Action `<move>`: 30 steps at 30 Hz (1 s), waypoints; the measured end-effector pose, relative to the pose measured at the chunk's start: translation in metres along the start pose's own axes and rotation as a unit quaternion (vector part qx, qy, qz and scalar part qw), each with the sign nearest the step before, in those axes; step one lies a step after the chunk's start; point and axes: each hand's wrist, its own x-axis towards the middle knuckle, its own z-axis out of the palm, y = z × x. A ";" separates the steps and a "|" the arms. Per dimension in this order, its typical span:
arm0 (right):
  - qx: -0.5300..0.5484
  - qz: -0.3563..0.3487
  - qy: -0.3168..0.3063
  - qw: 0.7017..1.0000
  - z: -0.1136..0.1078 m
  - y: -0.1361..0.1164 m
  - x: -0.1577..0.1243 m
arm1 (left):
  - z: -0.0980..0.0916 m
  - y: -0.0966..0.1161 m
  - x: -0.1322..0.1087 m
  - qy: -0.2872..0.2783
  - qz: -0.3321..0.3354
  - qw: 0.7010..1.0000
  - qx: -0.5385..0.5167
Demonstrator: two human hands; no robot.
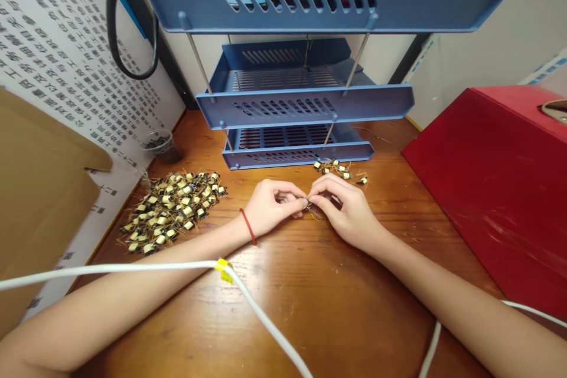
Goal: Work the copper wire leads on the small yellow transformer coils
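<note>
Rows of black Chinese characters cover the white sheet (95, 50) at left; 第二十 seems to stand near its lower edge, while most other characters are too distorted to read surely. Marks on the cable's (146, 267) yellow tag (224, 270) are illegible.

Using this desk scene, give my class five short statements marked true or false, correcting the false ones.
1. The left hand and right hand meet at a small wired part. True.
2. A green ring circles the right wrist. False: a red band circles the left wrist.
3. The red box stands to the right of the blue tray rack. True.
4. No cable is visible. False: a white cable crosses in front of the left forearm.
5. A clear cup stands beyond the yellow-and-black pile. True.
</note>
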 end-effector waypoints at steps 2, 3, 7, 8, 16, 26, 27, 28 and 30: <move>-0.003 -0.006 0.003 1.000 0.001 0.000 0.000 | 0.000 0.000 0.000 -0.004 0.002 1.000 0.007; -0.005 -0.009 0.006 1.000 0.001 0.000 0.000 | 0.000 0.001 0.000 -0.005 0.003 1.000 0.009; -0.010 -0.016 0.017 1.000 0.001 -0.002 0.001 | 0.001 0.002 0.001 -0.010 0.002 1.000 0.008; -0.010 -0.018 0.019 1.000 0.001 -0.003 0.001 | 0.001 0.002 0.001 -0.011 0.002 1.000 0.007; 0.151 0.099 0.021 0.983 0.006 0.006 0.002 | 0.001 0.002 0.001 0.013 -0.003 0.999 -0.038; 0.294 0.216 -0.048 0.930 -0.001 0.009 0.007 | -0.002 0.002 0.002 0.024 0.009 0.996 -0.083; 0.297 0.219 -0.046 0.928 -0.001 0.009 0.007 | -0.002 0.002 0.002 0.024 0.010 0.996 -0.083; 0.300 0.220 -0.044 0.927 -0.001 0.009 0.007 | -0.002 0.002 0.002 0.023 0.011 0.996 -0.082; 0.303 0.222 -0.041 0.926 0.000 0.010 0.007 | -0.002 0.002 0.002 0.024 0.012 0.996 -0.081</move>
